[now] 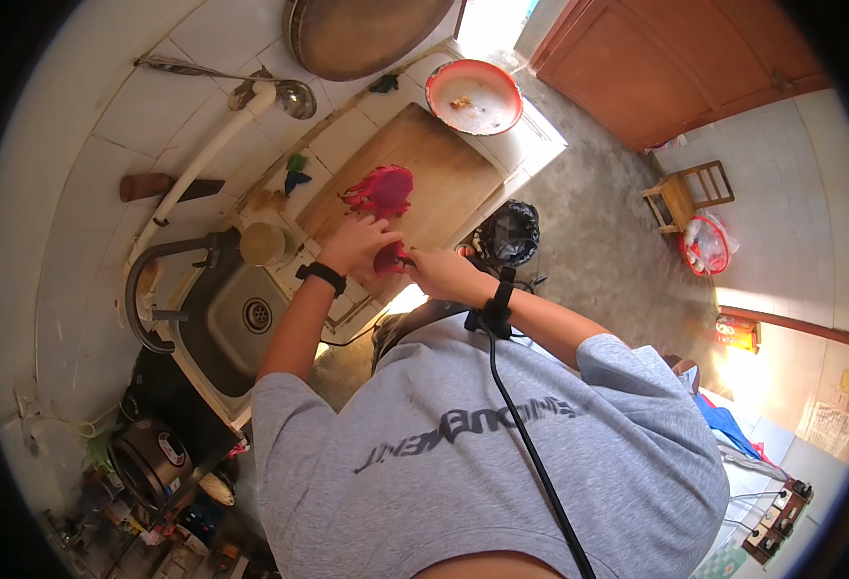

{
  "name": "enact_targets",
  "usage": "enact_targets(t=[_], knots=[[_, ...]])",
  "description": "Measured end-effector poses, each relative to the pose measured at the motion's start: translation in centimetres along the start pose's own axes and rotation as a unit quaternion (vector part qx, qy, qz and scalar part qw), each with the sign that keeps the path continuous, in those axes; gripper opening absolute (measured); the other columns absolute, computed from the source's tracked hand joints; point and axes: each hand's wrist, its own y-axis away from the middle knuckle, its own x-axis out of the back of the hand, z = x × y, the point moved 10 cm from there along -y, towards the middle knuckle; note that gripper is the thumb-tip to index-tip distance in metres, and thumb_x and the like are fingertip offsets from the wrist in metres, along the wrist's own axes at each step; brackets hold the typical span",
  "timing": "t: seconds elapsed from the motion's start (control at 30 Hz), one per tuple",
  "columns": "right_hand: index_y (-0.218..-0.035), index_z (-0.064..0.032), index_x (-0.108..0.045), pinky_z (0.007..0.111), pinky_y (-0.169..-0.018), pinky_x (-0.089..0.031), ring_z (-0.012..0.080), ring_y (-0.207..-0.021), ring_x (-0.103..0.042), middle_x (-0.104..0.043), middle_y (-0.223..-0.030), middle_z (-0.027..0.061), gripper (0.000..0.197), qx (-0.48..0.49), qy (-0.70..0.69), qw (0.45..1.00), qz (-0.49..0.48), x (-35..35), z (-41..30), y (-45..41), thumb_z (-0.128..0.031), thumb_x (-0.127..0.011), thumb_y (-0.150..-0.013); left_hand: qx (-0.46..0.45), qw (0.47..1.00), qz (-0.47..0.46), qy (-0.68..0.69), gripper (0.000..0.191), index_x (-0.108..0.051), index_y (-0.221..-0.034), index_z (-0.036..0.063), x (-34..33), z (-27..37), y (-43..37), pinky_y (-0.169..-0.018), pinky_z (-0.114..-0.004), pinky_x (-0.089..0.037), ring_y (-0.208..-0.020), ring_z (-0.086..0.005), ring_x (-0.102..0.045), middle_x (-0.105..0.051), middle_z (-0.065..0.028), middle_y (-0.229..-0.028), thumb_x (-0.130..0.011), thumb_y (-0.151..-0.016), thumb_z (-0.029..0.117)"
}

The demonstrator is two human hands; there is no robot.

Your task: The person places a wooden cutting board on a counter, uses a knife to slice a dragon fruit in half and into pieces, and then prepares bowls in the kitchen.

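A cut piece of red dragon fruit (388, 259) is between my two hands, over the near edge of the wooden cutting board (453, 163). My left hand (358, 242) holds this piece from the left, fingers curved over it. In my right hand (442, 273) is a dark-handled tool (406, 261), its end against the fruit; its blade or tip is hidden, so its kind is unclear. Farther up on the board lies a larger dragon fruit portion (388, 189), cut face showing deep magenta flesh, just beyond my left fingertips.
A red-rimmed enamel basin (474, 98) stands beyond the board. Left are a jar (262, 244) and a steel sink (222, 326) with a dark faucet (142, 289). A cleaver (171, 188) and ladle (294, 99) hang on the wall. A black-lined bin (508, 231) stands on the floor at right.
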Motion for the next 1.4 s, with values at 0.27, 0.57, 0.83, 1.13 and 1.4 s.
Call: enact_targets(t=[0.27, 0.57, 0.83, 1.13, 1.4], knots=[[-0.108, -0.0062, -0.060, 0.052, -0.063, -0.052, 0.0405, -0.067, -0.066, -0.067, -0.074, 0.0184, 0.032, 0.038, 0.102, 0.994, 0.018, 0.0, 0.3, -2.3, -0.035, -0.051, -0.099, 0.100, 0.994, 0.034, 0.035, 0.080, -0.056, -0.125, 0.0178, 0.8, -2.6, 2.7, -0.086, -0.047, -0.052, -0.108, -0.0356, -0.059, -0.057, -0.0125, -0.117, -0.088, -0.052, 0.026], [-0.108, -0.0062, -0.051, 0.048, -0.053, -0.052, 0.0377, -0.060, -0.066, -0.065, -0.067, 0.0142, 0.023, 0.129, 0.194, 0.972, -0.021, -2.1, 1.5, -3.3, -0.025, -0.052, -0.094, 0.176, 0.984, 0.005, 0.037, 0.074, -0.055, -0.124, 0.0182, -0.8, -3.1, 2.1, -0.079, -0.049, -0.054, -0.096, -0.0378, -0.063, -0.060, -0.0136, -0.111, -0.086, -0.057, 0.023], [-0.109, -0.0004, -0.050, 0.047, -0.062, -0.056, 0.0391, -0.076, -0.070, -0.068, -0.081, 0.0185, 0.041, 0.120, 0.215, 0.968, -0.053, -2.2, 1.9, -3.3, -0.021, -0.073, -0.081, 0.184, 0.983, -0.007, 0.005, 0.067, -0.057, -0.120, 0.0196, -1.4, -3.6, 2.2, -0.070, -0.048, -0.054, -0.086, -0.0363, -0.067, -0.064, -0.0127, -0.098, -0.086, -0.060, 0.025], [-0.100, 0.0007, -0.051, 0.045, -0.051, -0.054, 0.0355, -0.061, -0.069, -0.067, -0.070, 0.0188, 0.020, 0.142, 0.236, 0.961, 0.001, -4.1, 3.1, -4.7, -0.018, -0.052, -0.092, 0.155, 0.987, -0.006, -0.029, 0.044, -0.058, -0.106, 0.0158, -0.4, -2.7, 1.2, -0.071, -0.046, -0.052, -0.086, -0.0340, -0.067, -0.064, -0.0135, -0.092, -0.080, -0.069, 0.022], [-0.097, 0.0036, -0.053, 0.043, -0.054, -0.055, 0.0339, -0.069, -0.071, -0.069, -0.078, 0.0189, 0.018, 0.131, 0.219, 0.966, -0.034, -5.5, 2.9, -4.8, -0.012, -0.055, -0.089, 0.170, 0.985, 0.006, -0.014, 0.068, -0.056, -0.120, 0.0163, -0.8, -2.2, 2.5, -0.082, -0.049, -0.050, -0.095, -0.0377, -0.064, -0.061, -0.0149, -0.112, -0.087, -0.060, 0.022]])
